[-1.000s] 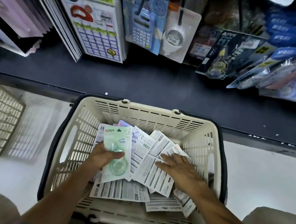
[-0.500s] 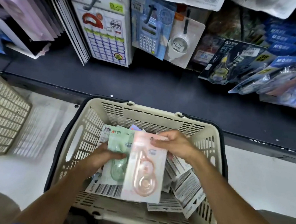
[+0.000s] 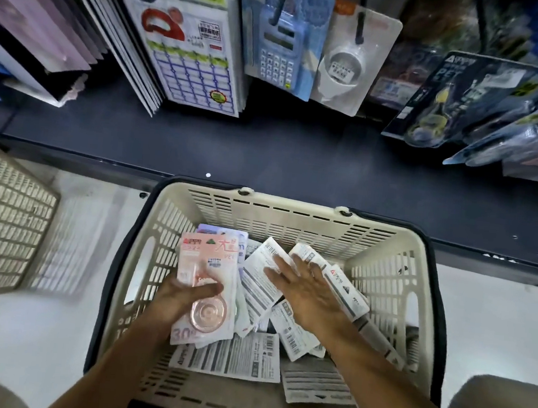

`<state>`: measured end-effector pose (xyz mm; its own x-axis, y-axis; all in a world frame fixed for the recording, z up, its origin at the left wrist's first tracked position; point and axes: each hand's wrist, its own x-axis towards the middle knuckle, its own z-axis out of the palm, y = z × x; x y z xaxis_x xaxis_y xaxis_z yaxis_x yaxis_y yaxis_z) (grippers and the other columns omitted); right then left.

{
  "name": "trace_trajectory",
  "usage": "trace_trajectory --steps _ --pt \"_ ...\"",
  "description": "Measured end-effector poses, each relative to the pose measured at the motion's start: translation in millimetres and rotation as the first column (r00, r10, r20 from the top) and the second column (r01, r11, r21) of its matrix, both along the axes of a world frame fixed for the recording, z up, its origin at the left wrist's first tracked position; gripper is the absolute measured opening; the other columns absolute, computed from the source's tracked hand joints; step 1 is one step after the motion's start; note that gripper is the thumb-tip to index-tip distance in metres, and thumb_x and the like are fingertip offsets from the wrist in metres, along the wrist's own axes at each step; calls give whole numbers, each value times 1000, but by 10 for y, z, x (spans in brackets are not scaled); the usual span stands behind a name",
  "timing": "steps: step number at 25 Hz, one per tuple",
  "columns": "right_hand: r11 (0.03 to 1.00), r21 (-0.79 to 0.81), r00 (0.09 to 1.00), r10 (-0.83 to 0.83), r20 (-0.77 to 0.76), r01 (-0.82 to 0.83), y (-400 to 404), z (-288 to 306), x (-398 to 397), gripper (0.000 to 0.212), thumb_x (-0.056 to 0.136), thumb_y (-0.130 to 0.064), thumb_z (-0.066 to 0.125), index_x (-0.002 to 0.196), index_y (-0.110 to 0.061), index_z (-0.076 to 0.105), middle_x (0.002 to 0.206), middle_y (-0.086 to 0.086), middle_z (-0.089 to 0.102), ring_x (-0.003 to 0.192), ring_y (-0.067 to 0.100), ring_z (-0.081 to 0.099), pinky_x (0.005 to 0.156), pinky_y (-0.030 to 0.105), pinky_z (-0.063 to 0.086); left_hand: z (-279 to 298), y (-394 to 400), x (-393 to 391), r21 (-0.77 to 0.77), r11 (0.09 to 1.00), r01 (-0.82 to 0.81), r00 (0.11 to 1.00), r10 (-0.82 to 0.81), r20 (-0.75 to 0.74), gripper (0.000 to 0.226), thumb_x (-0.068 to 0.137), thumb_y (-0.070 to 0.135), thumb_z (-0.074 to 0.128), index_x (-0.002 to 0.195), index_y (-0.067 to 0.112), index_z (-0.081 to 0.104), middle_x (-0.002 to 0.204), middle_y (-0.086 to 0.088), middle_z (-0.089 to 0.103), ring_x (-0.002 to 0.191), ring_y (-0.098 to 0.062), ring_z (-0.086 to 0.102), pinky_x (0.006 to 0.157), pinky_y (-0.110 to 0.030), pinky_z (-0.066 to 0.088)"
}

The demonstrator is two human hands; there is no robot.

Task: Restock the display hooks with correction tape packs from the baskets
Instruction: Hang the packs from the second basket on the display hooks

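1. The left hand [image 3: 186, 298] grips a small stack of correction tape packs, pink pack [image 3: 205, 283] on top, fanned face up over the basket [image 3: 292, 219], likely gathered to go to the hooks together.
2. The right hand [image 3: 308, 293] lies flat, fingers straight, on the loose face-down packs [image 3: 260, 278], apparently sorting for another.
3. The display hooks [image 3: 282, 4] wait above, well apart.

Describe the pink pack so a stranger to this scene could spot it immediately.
Find the cream basket on the floor below the shelf. At its left side the left hand grips a small stack of packs; the pink pack is the top one. Unlike the loose white packs lying barcode side up, it shows a round clear dispenser.
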<state>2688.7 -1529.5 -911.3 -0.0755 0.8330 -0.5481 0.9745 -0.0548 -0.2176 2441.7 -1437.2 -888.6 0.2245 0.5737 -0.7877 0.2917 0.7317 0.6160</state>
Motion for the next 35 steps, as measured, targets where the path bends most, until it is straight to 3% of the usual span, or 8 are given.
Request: trace_trajectory --steps 4,11,15,18,20,23,25,35 --pt "993 118 1000 7 -23 -4 -8 -23 -72 71 96 7 42 156 -28 31 168 -6 17 155 28 15 123 48 14 63 5 -72 -30 1000 -7 998 9 70 43 65 19 91 106 13 79 100 -20 79 88 -39 78 68 -40 63" --pt "996 26 988 86 127 -90 44 70 -448 96 95 6 48 159 -27 -15 167 1 -24 154 35 -12 123 54 0 377 -60 -70 139 988 72 996 -78 40 48 66 23 94 109 31 76 101 1 81 90 -20 79 71 -36 64" --pt "981 195 997 -4 -76 19 45 21 -203 75 95 -4 57 158 -33 28 167 -11 18 156 21 11 125 41 8 467 -95 -169 228 965 127 992 -128 -8 61 58 39 94 115 39 72 110 10 79 105 -14 75 91 -42 56" --pt "972 160 948 -121 -295 174 62 336 169 39 100 -13 58 133 -32 65 143 -13 58 136 9 42 120 36 23 496 -77 -125 173 980 98 995 -100 2 60 57 37 97 112 31 75 104 1 81 96 -23 78 81 -42 60" --pt "864 42 746 -407 -527 501 35 551 445 24 102 -16 58 119 -20 74 111 0 76 101 12 63 94 40 50 514 -32 -6 128 990 51 999 -49 -16 54 58 29 95 107 18 76 92 -6 81 80 -26 79 61 -33 61" --pt "492 -376 3 -610 -792 785 -54 867 665 21 101 -15 58 119 -12 70 102 2 79 87 17 75 65 30 60 512 -10 124 122 992 3 999 2 -45 37 66 12 93 100 11 77 88 -11 81 70 -24 79 52 -27 59" --pt "480 -506 -131 -620 -773 717 -87 983 598 22 100 -16 59 120 -16 70 105 3 79 85 15 76 60 26 58 532 -87 186 76 997 -7 1000 7 6 42 66 11 92 105 13 77 96 -13 80 82 -31 79 73 -41 62" --pt "494 -272 202 -709 -676 826 -149 775 -347 14 94 -31 70 96 -21 79 83 -5 79 76 21 76 60 40 62 297 -346 273 -266 959 96 933 6 359 81 63 74 76 122 18 75 127 -23 69 117 -44 66 95 -52 56"
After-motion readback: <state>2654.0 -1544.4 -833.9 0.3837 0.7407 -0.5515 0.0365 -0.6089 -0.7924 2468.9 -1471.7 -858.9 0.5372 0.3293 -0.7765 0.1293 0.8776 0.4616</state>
